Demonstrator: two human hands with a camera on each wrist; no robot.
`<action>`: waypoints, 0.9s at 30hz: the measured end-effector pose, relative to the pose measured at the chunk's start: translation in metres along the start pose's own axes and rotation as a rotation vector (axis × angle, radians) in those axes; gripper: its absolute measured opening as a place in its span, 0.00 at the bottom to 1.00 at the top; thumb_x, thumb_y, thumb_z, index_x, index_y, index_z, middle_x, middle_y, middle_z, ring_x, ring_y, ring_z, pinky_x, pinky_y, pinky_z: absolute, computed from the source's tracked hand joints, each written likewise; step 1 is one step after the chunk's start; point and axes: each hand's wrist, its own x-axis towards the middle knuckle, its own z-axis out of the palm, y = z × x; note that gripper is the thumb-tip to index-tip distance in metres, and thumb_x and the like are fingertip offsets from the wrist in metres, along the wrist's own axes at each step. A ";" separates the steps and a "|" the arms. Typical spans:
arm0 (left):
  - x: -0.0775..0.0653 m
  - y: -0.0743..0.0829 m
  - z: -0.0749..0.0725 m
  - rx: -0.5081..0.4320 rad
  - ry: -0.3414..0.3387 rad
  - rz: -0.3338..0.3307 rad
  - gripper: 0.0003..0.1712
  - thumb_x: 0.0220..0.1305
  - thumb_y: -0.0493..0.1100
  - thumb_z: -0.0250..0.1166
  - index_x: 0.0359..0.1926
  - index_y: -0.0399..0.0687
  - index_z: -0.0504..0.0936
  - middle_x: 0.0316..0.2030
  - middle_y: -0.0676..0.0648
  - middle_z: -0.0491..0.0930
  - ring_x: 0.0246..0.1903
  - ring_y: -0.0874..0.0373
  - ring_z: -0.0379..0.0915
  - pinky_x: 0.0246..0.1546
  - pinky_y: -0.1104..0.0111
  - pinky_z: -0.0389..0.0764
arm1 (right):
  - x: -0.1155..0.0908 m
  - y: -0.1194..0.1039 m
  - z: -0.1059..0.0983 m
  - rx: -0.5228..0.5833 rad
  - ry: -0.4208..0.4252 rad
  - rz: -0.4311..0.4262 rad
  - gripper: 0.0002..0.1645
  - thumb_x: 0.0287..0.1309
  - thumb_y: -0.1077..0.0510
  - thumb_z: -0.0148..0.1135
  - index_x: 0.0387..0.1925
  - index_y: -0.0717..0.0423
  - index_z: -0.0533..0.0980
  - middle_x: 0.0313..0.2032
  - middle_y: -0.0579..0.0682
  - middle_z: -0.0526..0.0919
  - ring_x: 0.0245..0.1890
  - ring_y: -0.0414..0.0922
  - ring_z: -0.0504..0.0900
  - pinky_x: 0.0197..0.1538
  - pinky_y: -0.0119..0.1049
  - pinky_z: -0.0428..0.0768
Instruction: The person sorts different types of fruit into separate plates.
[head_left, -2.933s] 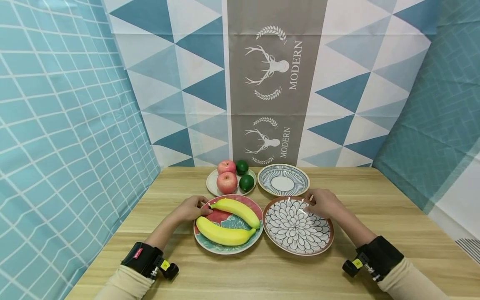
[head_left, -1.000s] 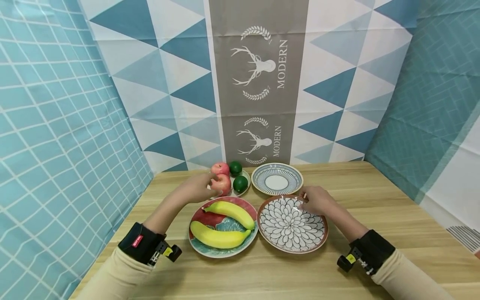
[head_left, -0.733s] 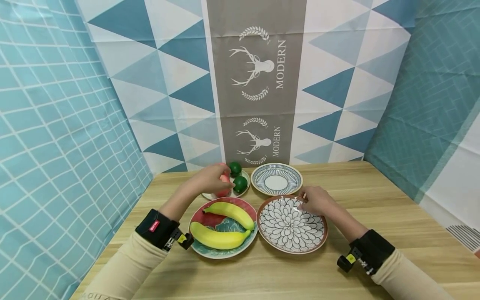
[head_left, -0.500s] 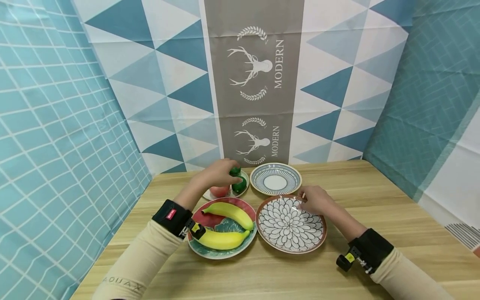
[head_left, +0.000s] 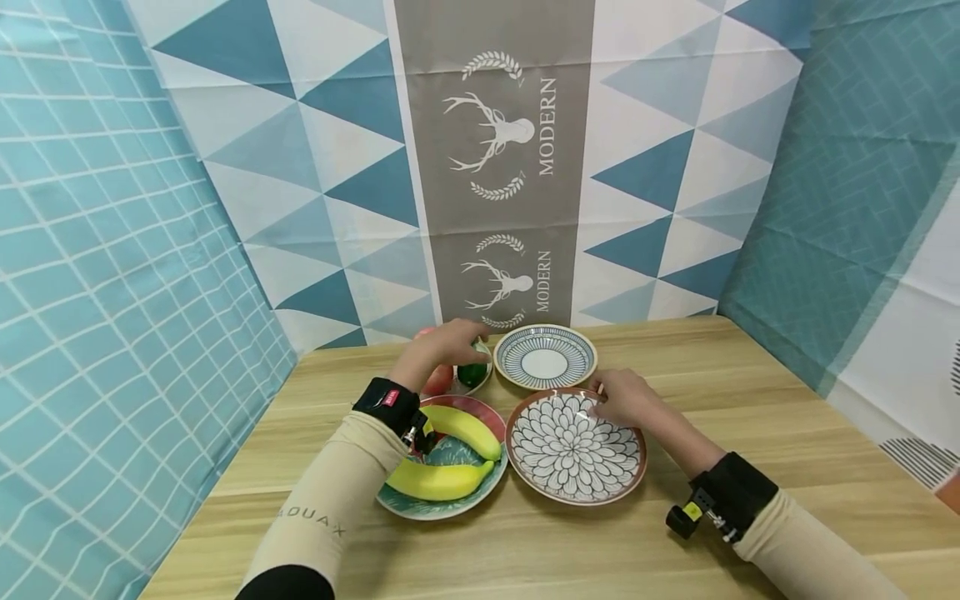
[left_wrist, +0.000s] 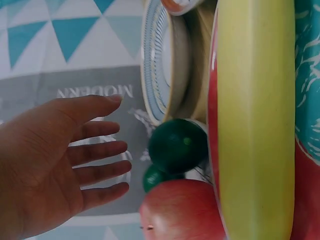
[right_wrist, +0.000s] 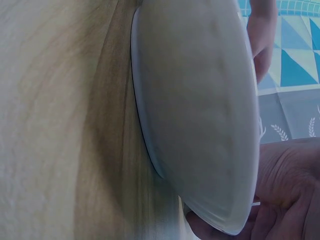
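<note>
My left hand [head_left: 444, 343] reaches over the small fruit plate [head_left: 484, 382] at the back, partly hiding it. In the left wrist view its fingers are spread with nothing between them, close to two dark green round fruits [left_wrist: 177, 145] and a red apple [left_wrist: 182, 212]. At its rim, my right hand [head_left: 628, 398] grips the brown-edged plate with a black-and-white petal pattern [head_left: 577, 454]. The right wrist view shows that plate's pale underside [right_wrist: 195, 100], with fingertips curled under the edge. Under my left forearm lies a red-and-green plate [head_left: 442, 511] with two bananas [head_left: 468, 433].
A blue-and-white striped shallow bowl [head_left: 546, 364] stands behind the petal plate, beside the fruit plate. The wooden table [head_left: 570, 554] meets a patterned backdrop [head_left: 517, 192] at the back and a blue tiled sheet [head_left: 112, 292] on the left.
My left hand has let go of the banana plate's rim and moved up and right over the fruit plate. My right hand stays on the petal plate. The head view has shifted slightly right.
</note>
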 end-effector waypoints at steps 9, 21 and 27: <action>0.017 -0.013 0.011 -0.010 -0.023 -0.063 0.28 0.63 0.49 0.74 0.60 0.40 0.84 0.54 0.40 0.83 0.53 0.48 0.77 0.57 0.58 0.79 | 0.002 0.002 0.001 0.004 0.003 -0.010 0.13 0.57 0.58 0.79 0.40 0.56 0.83 0.31 0.49 0.81 0.33 0.48 0.77 0.36 0.41 0.77; 0.028 -0.015 0.025 0.036 -0.111 -0.121 0.26 0.60 0.51 0.76 0.57 0.44 0.85 0.49 0.45 0.83 0.46 0.52 0.77 0.49 0.63 0.81 | 0.002 0.000 0.002 -0.026 0.005 0.003 0.13 0.57 0.57 0.80 0.39 0.55 0.82 0.30 0.49 0.79 0.32 0.47 0.76 0.36 0.41 0.77; 0.029 -0.010 0.025 0.023 -0.127 -0.125 0.25 0.58 0.49 0.78 0.53 0.44 0.86 0.45 0.48 0.83 0.44 0.54 0.78 0.46 0.65 0.81 | -0.001 -0.001 0.000 -0.031 0.006 0.008 0.14 0.57 0.57 0.80 0.39 0.55 0.82 0.30 0.49 0.79 0.32 0.47 0.76 0.36 0.41 0.77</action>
